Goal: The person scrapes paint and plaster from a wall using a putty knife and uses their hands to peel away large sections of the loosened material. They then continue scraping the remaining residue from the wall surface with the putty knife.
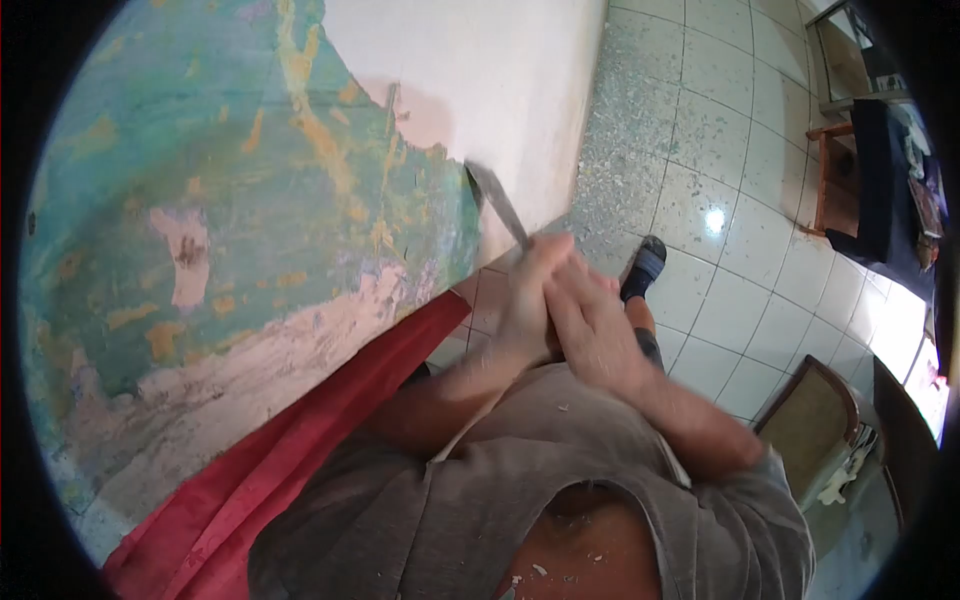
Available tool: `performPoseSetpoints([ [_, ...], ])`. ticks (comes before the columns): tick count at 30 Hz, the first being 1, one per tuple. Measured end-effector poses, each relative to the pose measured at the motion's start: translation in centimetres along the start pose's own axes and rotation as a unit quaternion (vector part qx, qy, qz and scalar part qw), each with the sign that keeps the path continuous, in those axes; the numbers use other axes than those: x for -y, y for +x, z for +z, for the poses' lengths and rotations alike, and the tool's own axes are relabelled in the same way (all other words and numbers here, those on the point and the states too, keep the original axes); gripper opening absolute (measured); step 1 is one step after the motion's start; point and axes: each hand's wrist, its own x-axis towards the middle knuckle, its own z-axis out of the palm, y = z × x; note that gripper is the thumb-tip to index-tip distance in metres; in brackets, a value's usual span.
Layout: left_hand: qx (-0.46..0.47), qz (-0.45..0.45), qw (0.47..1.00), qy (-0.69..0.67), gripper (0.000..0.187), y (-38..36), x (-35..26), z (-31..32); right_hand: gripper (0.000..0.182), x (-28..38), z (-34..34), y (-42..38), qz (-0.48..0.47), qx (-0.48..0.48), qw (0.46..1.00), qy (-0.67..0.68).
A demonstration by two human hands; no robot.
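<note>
A metal scraper blade (503, 208) points up and left, its tip against the wall at the border between green paint (430, 220) and the bare whitish surface (520, 110). My left hand (532, 300) is closed around the scraper's handle, which the fingers hide. Pressed close beside it, my right hand (592, 320) is also closed and overlaps the left one at the handle. Patches of pinkish plaster (425, 118) show along the ragged paint edge.
Red cloth (330, 410) runs along the wall's foot. Paint chips (625, 130) litter the tiled floor (720, 270). My sandalled foot (645, 268) stands by the wall's corner. To the right are a wooden piece of furniture with dark cloth (870, 190) and a cushioned chair (812, 405).
</note>
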Motion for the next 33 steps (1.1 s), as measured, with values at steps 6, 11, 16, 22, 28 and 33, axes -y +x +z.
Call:
performPoseSetpoints([
  [6,0.027,0.005,0.999,0.020,0.042,1.6,-0.3,1.2,0.022,0.2,-1.6,2.0,0.008,0.041,0.999,0.017],
  [11,0.038,0.018,0.998,-0.037,0.043,0.5,0.7,-0.9,0.019,-0.1,-0.4,0.8,0.009,0.046,0.999,-0.009],
  [16,0.032,-0.004,0.998,0.058,0.040,3.2,-3.5,2.3,0.021,0.1,-1.1,4.9,0.000,-0.002,0.999,0.045],
  [22,0.061,0.013,0.997,-0.034,0.034,-1.2,0.6,0.2,0.028,0.3,-1.6,-0.5,0.011,0.097,0.987,-0.125],
  [28,0.031,0.047,0.998,0.040,0.040,0.5,1.1,1.4,0.044,0.8,-2.8,0.4,0.074,0.072,0.995,0.006],
  [33,0.064,0.064,0.993,0.076,0.041,-1.1,-0.1,0.5,0.023,1.3,-1.3,1.6,0.048,0.101,0.994,-0.016],
])
